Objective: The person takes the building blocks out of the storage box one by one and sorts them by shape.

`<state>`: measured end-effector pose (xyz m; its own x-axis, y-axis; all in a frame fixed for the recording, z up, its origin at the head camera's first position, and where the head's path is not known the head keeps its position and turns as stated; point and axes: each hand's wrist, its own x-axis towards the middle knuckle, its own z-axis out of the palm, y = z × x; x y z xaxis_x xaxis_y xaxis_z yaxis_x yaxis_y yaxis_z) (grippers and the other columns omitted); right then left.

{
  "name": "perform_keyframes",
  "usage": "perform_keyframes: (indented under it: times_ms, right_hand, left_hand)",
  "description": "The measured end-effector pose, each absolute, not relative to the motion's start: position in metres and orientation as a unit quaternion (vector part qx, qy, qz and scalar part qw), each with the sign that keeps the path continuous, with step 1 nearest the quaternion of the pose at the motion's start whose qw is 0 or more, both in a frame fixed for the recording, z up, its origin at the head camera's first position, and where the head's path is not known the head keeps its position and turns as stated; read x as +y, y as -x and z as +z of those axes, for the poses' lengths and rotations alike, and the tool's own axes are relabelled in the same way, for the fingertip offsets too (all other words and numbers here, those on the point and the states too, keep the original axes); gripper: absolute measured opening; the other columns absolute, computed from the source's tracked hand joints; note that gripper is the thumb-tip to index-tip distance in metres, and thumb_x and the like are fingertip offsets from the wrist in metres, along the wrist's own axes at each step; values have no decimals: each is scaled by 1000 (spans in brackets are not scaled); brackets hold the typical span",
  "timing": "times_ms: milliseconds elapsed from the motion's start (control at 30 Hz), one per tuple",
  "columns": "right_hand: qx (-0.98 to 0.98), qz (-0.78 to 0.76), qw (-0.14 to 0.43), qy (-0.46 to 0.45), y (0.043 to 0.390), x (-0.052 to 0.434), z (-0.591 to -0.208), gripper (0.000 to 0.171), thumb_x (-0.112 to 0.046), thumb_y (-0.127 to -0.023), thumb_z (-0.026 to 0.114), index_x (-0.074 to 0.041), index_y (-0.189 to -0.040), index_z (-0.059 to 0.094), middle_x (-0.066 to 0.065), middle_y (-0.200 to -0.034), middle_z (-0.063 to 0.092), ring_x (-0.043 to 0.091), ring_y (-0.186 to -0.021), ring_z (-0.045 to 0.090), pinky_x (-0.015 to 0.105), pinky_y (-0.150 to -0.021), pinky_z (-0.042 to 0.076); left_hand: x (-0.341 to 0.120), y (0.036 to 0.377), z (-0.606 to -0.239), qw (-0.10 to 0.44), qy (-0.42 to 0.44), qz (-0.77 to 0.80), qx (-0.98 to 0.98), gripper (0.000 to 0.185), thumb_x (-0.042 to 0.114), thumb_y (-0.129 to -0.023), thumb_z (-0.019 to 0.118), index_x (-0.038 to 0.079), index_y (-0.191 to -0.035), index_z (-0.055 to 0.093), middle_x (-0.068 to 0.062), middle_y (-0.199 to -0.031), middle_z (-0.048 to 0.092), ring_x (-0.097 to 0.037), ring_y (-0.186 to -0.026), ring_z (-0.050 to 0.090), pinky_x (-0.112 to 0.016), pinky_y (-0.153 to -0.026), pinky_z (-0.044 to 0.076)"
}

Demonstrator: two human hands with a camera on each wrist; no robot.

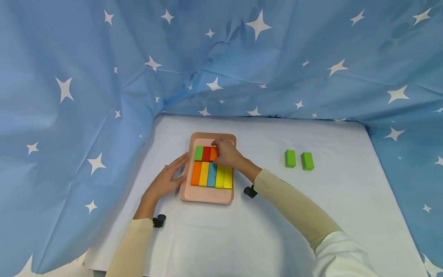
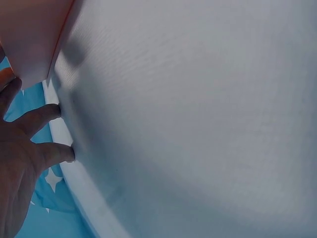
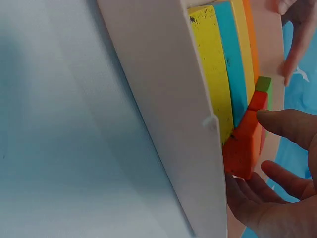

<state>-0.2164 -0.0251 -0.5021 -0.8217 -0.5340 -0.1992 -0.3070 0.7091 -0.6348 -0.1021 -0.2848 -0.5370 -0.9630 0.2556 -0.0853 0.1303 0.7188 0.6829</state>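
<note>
A pink tray (image 1: 207, 197) holds wooden blocks in two rows. In its far row a green block (image 1: 199, 153), a red block (image 1: 206, 153) and an orange block (image 1: 214, 153) sit side by side. The near row has another orange block (image 1: 196, 173), a blue block (image 1: 212, 175) and yellow blocks (image 1: 228, 177). My right hand (image 1: 226, 154) pinches the far-row orange block, seen as orange block (image 3: 242, 146) in the right wrist view, between thumb and fingers. Along the tray's left side rests my left hand (image 1: 165, 181), fingers extended against the wall.
Two green blocks (image 1: 290, 158) (image 1: 307, 161) stand apart on the white table (image 1: 332, 200), right of the tray. Behind the table hangs a blue cloth (image 1: 187, 50) with white stars. Each wrist carries a small black camera (image 1: 160, 221).
</note>
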Motion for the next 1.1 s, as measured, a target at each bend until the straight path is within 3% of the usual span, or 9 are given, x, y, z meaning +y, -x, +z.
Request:
perform_keyframes:
  times_ms: [633,900,1100]
  right_hand:
    - [910,-296,186,225,219,-30,-505,65,-6,-82,85,-3,-141,57,14,-139,58,28,-121,55,39,-108,54]
    - [908,-295,159,253,216,-8,-487,61,-16,-84,85,-2,-138,60,16,-146,55,32,-132,51,42,-112,51]
    - [904,-316,148,248,211,21,-465,67,-17,-81,89,-2,-139,60,14,-132,58,32,-120,58,41,-101,58]
  left_hand:
    - [-285,103,-538,92,-107,354,925,71,26,-103,65,22,-165,32,5,-174,23,-31,-159,27,-80,-120,9]
    - [-285,103,-538,84,-112,345,928,71,25,-102,65,21,-165,33,3,-174,25,-34,-158,28,-82,-118,11]
    - [-285,102,-537,87,-121,350,925,71,29,-102,65,19,-165,33,1,-174,25,-36,-158,28,-83,-117,10]
